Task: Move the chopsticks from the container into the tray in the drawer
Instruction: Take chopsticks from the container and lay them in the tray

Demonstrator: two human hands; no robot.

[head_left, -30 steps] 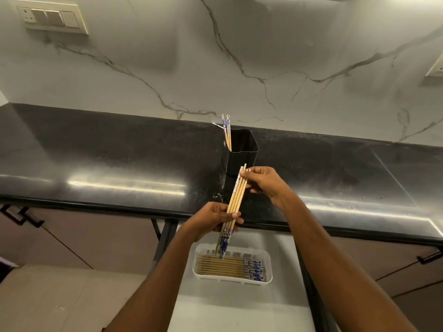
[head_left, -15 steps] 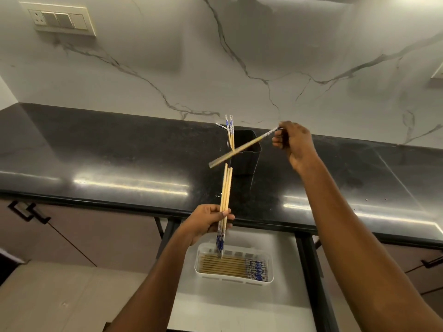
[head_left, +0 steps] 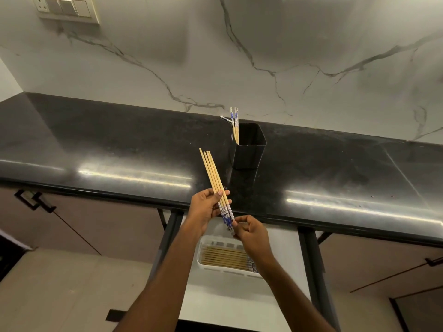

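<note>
My left hand (head_left: 206, 209) grips a bundle of wooden chopsticks (head_left: 212, 174) with blue-and-white patterned ends, tips tilted up and to the left. At the bundle's lower patterned end, my right hand (head_left: 249, 233) pinches the chopsticks with its fingertips. Behind them, a black container (head_left: 249, 149) stands on the counter with a few chopsticks (head_left: 235, 123) sticking out of its left corner. Below my hands, a white tray (head_left: 203, 255) lies in the open drawer (head_left: 215, 303) with several chopsticks (head_left: 223, 256) lying flat in it; my right forearm covers the tray's right end.
The black polished countertop (head_left: 119, 149) runs across the view under a marble wall (head_left: 287, 56) with a switch plate (head_left: 68, 8) at top left. Cabinet doors with dark handles (head_left: 33, 200) flank the drawer. A tiled floor (head_left: 60, 295) lies at lower left.
My right hand came down from near the container with a chopstick and now pinches the bundle's lower end. The bundle in my left hand has tilted to the left.
</note>
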